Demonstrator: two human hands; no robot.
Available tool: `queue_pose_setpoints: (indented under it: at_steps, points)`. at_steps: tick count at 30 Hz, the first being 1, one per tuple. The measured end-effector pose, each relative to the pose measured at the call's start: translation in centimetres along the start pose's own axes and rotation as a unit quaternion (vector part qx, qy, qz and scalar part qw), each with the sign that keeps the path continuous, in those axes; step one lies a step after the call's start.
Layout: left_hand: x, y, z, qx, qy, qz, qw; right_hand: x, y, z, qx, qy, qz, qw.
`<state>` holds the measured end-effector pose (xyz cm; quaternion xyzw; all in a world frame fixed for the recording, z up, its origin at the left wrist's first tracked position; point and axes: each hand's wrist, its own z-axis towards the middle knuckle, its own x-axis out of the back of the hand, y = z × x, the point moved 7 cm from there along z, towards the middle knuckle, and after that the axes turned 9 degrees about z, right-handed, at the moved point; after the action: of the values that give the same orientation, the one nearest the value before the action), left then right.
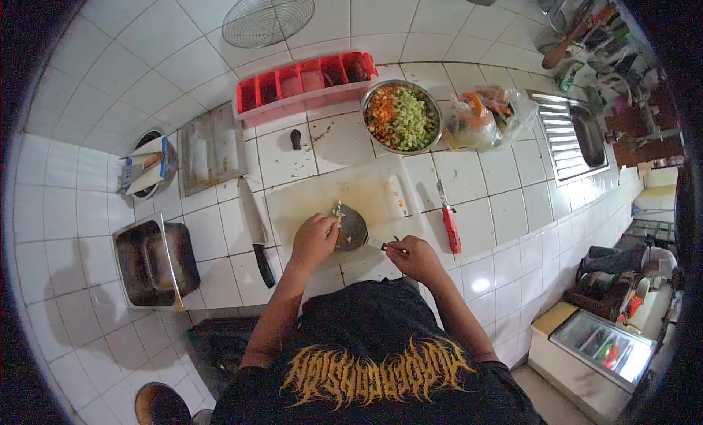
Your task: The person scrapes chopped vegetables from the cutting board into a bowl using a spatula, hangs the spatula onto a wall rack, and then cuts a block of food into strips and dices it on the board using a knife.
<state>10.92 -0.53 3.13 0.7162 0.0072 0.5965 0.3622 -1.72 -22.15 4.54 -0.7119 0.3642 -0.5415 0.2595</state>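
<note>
My right hand is closed around the handle of a utensil with a wide, dark, rounded head. Whether that head is a blade or a flat scoop I cannot tell. At its left edge my left hand has its fingers curled, close to small pale vegetable bits. What lies under those fingers is hidden. Both hands are over the near part of a white cutting board. On the board's right side rests a pale strip with orange bits.
A large knife lies left of the board, a red-handled knife right. Behind stand a metal bowl of diced vegetables, a plastic bag of vegetables and a red compartment container. Sinks flank the counter.
</note>
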Motion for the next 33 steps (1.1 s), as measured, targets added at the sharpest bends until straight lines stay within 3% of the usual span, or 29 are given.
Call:
queue_pose_setpoints:
  at_steps: [2, 4, 5, 9, 16, 21, 26, 28, 30, 32, 33]
  points:
    - [0.4, 0.5, -0.3, -0.007, 0.003, -0.015, 1.0, -0.6, 1.4, 0.1, -0.02, -0.01, 0.041, 0.999]
    - [2.2, 1.4, -0.7, -0.022, 0.082, -0.038, 0.996, -0.7, 2.5, 0.0, -0.061, -0.004, 0.066, 0.996]
    - [2.6, 1.7, -0.9, -0.022, 0.088, -0.041, 0.995, -0.1, 2.2, -0.1, -0.012, 0.008, 0.092, 0.996]
    - [4.6, 2.4, -0.9, 0.003, 0.195, -0.076, 0.978, 4.6, 1.5, 0.2, -0.012, 0.034, 0.133, 0.991]
    - [4.0, 7.1, 4.5, -0.027, 0.255, -0.126, 0.958, 19.5, -3.5, 1.4, -0.006, 0.183, 0.015, 0.983]
    - [1.3, 12.7, 10.8, -0.065, 0.228, -0.141, 0.961, 22.5, -4.6, 4.0, 0.101, 0.268, -0.087, 0.954]
    - [-1.6, 17.2, 15.7, -0.074, 0.22, -0.146, 0.962, 23.0, -2.9, 5.5, 0.123, 0.276, -0.127, 0.945]
    - [-1.9, 18.9, 17.2, -0.061, 0.221, -0.289, 0.929, 23.5, -1.4, 5.8, 0.06, 0.235, -0.119, 0.963]
    - [-2.6, 19.9, 19.3, -0.028, 0.209, -0.31, 0.927, 24.0, -0.7, 6.3, 0.038, 0.21, -0.102, 0.972]
    - [-3.9, 19.6, 21.3, 0.019, 0.25, -0.347, 0.904, 24.7, -0.4, 6.3, 0.06, 0.209, -0.083, 0.973]
    - [-4.2, 19.2, 21.8, 0.045, 0.354, -0.284, 0.89, 25.1, -0.4, 6.3, 0.061, 0.2, -0.082, 0.974]
